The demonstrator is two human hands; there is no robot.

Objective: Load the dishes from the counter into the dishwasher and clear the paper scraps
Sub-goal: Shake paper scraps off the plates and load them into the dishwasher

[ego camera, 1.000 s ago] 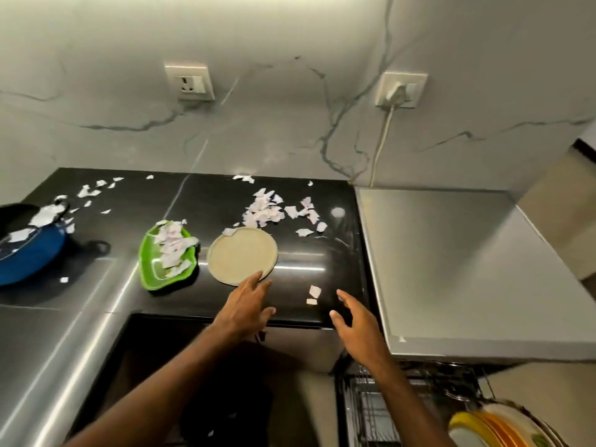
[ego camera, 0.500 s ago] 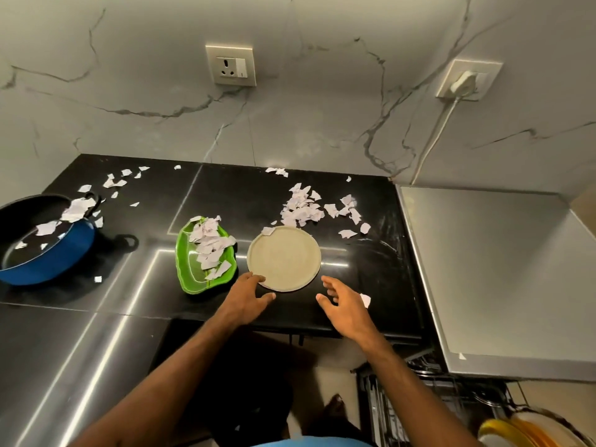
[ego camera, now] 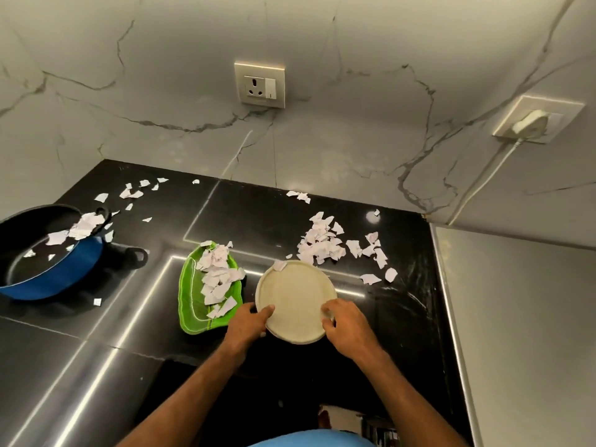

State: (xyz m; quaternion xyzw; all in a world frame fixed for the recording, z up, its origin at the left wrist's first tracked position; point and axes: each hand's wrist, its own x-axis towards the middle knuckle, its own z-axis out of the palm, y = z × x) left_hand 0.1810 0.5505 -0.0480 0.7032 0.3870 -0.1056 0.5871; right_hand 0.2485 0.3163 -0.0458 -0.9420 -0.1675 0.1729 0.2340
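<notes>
A round beige plate [ego camera: 295,295] lies on the black counter [ego camera: 396,321] near its front edge, one paper scrap on its far rim. My left hand [ego camera: 246,324] grips the plate's left edge, thumb on top. My right hand [ego camera: 346,325] grips its right edge with curled fingers. Left of it sits a green leaf-shaped dish [ego camera: 193,298] holding several paper scraps. A blue pan [ego camera: 42,253] with scraps inside stands at the far left. A pile of torn paper scraps [ego camera: 325,243] lies behind the plate.
More scraps [ego camera: 135,191] are scattered at the counter's back left. The dishwasher's grey top [ego camera: 522,317] adjoins the counter on the right. A wall socket [ego camera: 259,83] and a plugged-in socket [ego camera: 535,121] with a white cord are on the marble wall.
The view has shifted left and closer. Both hands moved forward onto the beige plate and now grip its two sides; before they hovered just short of it.
</notes>
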